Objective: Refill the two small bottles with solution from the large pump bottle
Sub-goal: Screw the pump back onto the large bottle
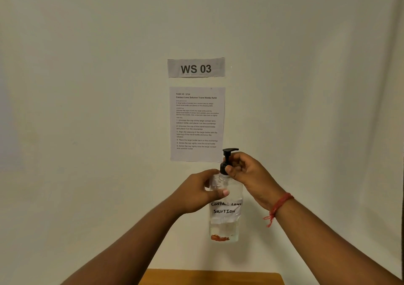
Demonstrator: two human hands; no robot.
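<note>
Two hands hold one big bottle up in the air, near the middle of the frame and a bit low. Our left hand (202,191) is wrapped tight around the upper part of the large pump bottle (225,214), with the thumb pressed on the front. Our right hand (244,173) has its fingers pinched shut on the black pump top (227,162), right at the collar where it joins the neck.

The bottle is clear and stands straight up. It has a hand-written label that says contact lens solution. We can see only a little liquid, near the bottom.

We think we are at the first step: twisting the pump top off so the bottle can pour. It looks like it is on the neck now.

Next, we would need to keep the bottle steady with the left hand and turn the collar with the right until it comes loose. We should keep it upright so nothing spills.

The two small bottles are not in view. A strip of wooden table (214,277) shows at the bottom edge. A paper sheet (196,124) hangs on the wall behind.
</note>
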